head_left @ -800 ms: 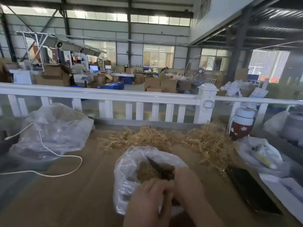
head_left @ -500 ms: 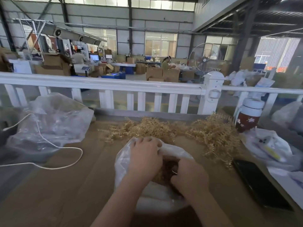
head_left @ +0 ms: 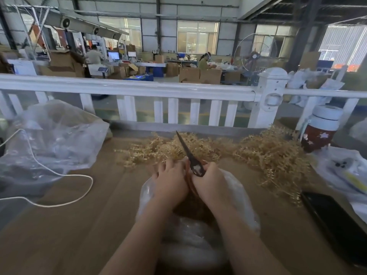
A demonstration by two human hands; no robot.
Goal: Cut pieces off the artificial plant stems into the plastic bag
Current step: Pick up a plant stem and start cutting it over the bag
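Observation:
A clear plastic bag (head_left: 239,197) with brown cut pieces inside lies open on the brown table (head_left: 79,225) in front of me. A long pile of golden artificial plant stems (head_left: 268,153) stretches behind it. My right hand (head_left: 211,186) grips the handles of dark scissors (head_left: 187,152), with the blades together and pointing up and away over the pile. My left hand (head_left: 170,180) is right beside it over the bag's far rim. Its fingers curl at the pile's near edge around reddish-brown stems that show between the two hands.
A big crumpled clear bag (head_left: 55,139) and a white cable (head_left: 59,174) lie at the left. A black phone (head_left: 333,221), a white bag (head_left: 345,171) and a red-and-white bottle (head_left: 321,132) sit at the right. A white fence (head_left: 139,88) borders the table's far edge.
Both hands rose from inside the bag to its far rim by the pile. The scissors came up out of the bag and now point upward. The camera tipped downward.

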